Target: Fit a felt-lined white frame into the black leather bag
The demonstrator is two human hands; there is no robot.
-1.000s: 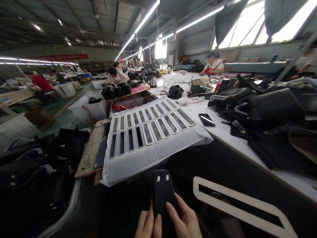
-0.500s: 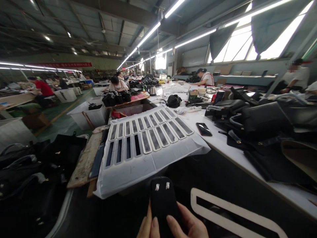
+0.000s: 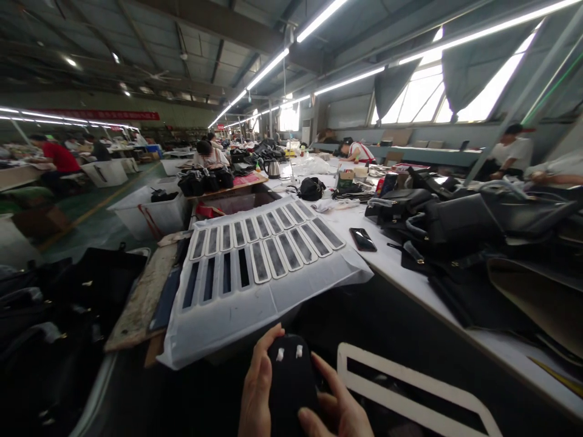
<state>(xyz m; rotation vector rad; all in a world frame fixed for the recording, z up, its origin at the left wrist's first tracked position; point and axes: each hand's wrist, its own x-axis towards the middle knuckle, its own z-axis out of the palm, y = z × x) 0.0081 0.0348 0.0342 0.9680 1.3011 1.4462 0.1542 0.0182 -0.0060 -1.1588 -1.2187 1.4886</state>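
Observation:
A black rounded piece [image 3: 293,379] with two small white tabs near its top end is at the bottom centre, between my hands. My left hand [image 3: 259,388] grips its left edge, fingers reaching up to the top corner. Along the right edge my right hand [image 3: 339,403] holds it, with the thumb on its face. Just right of my hands lies a pale, long frame-shaped piece [image 3: 387,367] on a dark surface. Beyond them, a white sheet [image 3: 273,306] bears two rows of pale-rimmed oblong frames [image 3: 260,262]; several at the front left show dark openings.
Black bags [image 3: 460,224] crowd the right of the white table [image 3: 392,267], near a phone [image 3: 363,239]. More black bags [image 3: 91,291] lie at the left, beside a worn board [image 3: 136,297]. White bins [image 3: 148,209] and seated people are farther back.
My left hand has moved up along the black piece's left edge, and its fingers show more. My right fingers also reach higher. The view has shifted, so the surroundings appear farther left.

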